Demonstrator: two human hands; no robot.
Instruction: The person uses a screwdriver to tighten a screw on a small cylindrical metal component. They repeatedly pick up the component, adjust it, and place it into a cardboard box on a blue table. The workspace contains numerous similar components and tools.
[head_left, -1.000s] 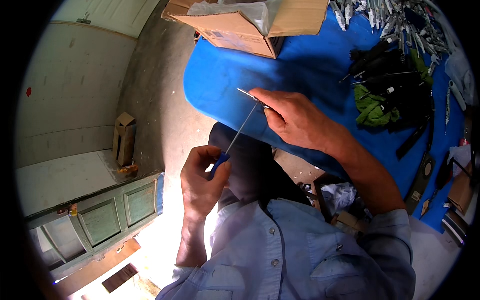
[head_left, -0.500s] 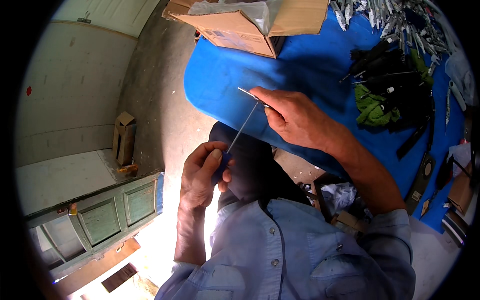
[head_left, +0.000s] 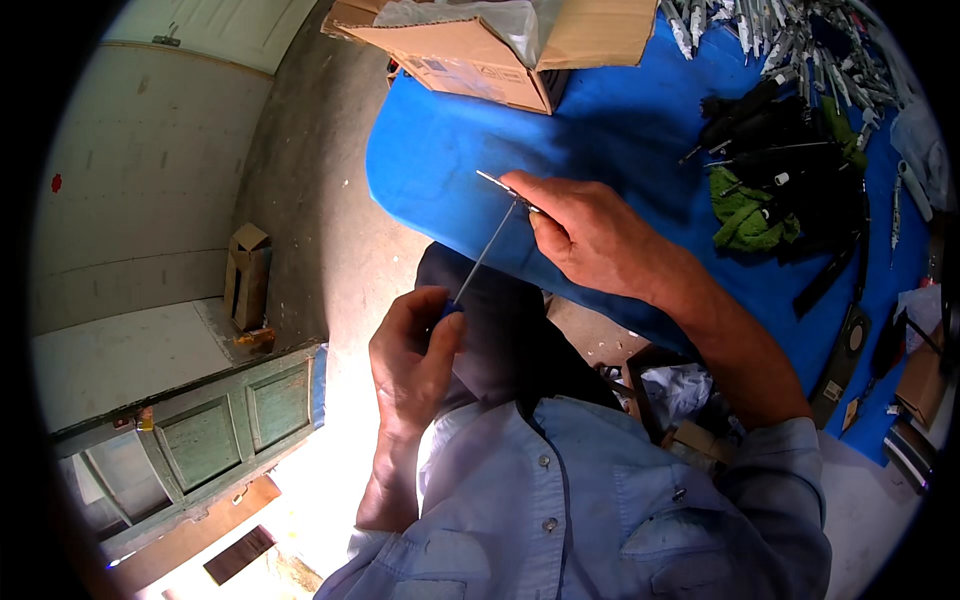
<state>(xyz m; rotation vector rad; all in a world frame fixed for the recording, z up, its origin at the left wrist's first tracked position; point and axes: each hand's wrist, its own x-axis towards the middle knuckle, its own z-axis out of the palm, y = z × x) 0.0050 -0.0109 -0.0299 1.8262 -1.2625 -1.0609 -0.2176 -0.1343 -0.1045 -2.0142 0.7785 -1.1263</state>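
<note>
My left hand [head_left: 408, 355] is curled around the blue handle of a slim screwdriver [head_left: 486, 252], the thumb lying along it and the fingers slightly blurred, so most of the handle is hidden. The bare shaft slants up and away to the right, its tip meeting a thin metal piece [head_left: 493, 181] at the fingertips of my right hand [head_left: 600, 240]. I grasp that piece between right thumb and fingers, with one narrow end sticking out to the left; I cannot tell whether the tip sits in a screw. The metal piece is held above the near edge of the blue-covered table [head_left: 425, 150], while my left hand is off the edge, beside my dark trousers [head_left: 520, 355]. At the far side stands an open cardboard box [head_left: 460, 68] with clear plastic sheeting [head_left: 490, 25] inside. To the right, black-handled tools [head_left: 790, 140] lie heaped on a green cloth [head_left: 738, 222], and beyond them spreads a pile of slender silver and white pieces [head_left: 790, 45].
</note>
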